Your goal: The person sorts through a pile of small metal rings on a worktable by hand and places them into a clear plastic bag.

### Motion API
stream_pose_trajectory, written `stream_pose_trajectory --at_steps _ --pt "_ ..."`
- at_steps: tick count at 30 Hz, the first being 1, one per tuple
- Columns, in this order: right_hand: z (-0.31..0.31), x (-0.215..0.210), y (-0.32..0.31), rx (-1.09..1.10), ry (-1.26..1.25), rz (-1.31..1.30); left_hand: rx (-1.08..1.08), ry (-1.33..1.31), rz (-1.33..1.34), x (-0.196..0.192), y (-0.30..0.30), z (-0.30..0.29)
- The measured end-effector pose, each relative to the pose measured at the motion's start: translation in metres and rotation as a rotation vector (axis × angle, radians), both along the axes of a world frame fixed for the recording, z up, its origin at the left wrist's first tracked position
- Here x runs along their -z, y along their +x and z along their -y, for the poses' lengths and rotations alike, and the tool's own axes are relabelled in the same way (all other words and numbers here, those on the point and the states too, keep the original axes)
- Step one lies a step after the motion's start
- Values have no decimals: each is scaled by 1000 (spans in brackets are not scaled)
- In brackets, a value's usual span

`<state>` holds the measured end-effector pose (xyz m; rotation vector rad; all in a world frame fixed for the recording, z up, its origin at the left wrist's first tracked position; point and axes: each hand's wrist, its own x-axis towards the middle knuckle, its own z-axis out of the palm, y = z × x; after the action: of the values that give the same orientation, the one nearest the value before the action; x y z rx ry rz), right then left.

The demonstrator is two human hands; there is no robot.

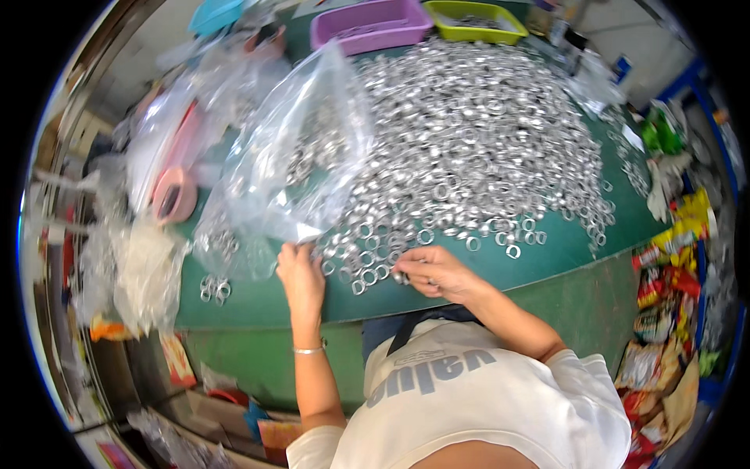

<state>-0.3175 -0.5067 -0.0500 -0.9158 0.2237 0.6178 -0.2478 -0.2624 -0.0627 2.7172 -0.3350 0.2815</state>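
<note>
A large heap of small silvery metal rings (476,133) covers much of the green table (547,262). At its near left edge, my left hand (301,275) has its fingers curled closed beside the lower edge of a clear plastic bag (262,184); what they hold, if anything, is hidden. Some rings show inside that bag. My right hand (437,273) pinches one or more metal rings (400,277) close to the table's front edge. Several loose rings (367,273) lie flat between the two hands.
A small ring cluster (215,289) sits at the table's left front. Purple (371,27) and yellow-green (476,22) bins stand at the back. A pink container (173,195) and crumpled plastic bags (148,262) crowd the left side. Colourful packets (664,289) line the right.
</note>
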Motion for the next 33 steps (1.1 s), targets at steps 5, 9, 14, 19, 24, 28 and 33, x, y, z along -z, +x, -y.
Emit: stream_pose_trajectory --at_steps 5,9,14,19,24,28,33 --pt "10 -3 -5 102 125 -47 -149 -868 -169 11 2 -7" --pt "17 -2 -6 257 292 -92 -135 -2063 -744 6 -6 -7" --pt "16 3 -3 291 385 -194 -100 -2466 -995 -20 -41 21" --pt "21 4 -7 175 533 -155 110 -2615 -1218 -23 -36 40" --pt "22 11 -11 216 541 -185 76 -2524 -1096 -47 -36 58" --pt "21 11 -11 255 491 -247 87 -2523 -1088 -53 -39 63" --pt "19 10 -11 255 459 -239 157 -2441 -1041 -52 -39 63"
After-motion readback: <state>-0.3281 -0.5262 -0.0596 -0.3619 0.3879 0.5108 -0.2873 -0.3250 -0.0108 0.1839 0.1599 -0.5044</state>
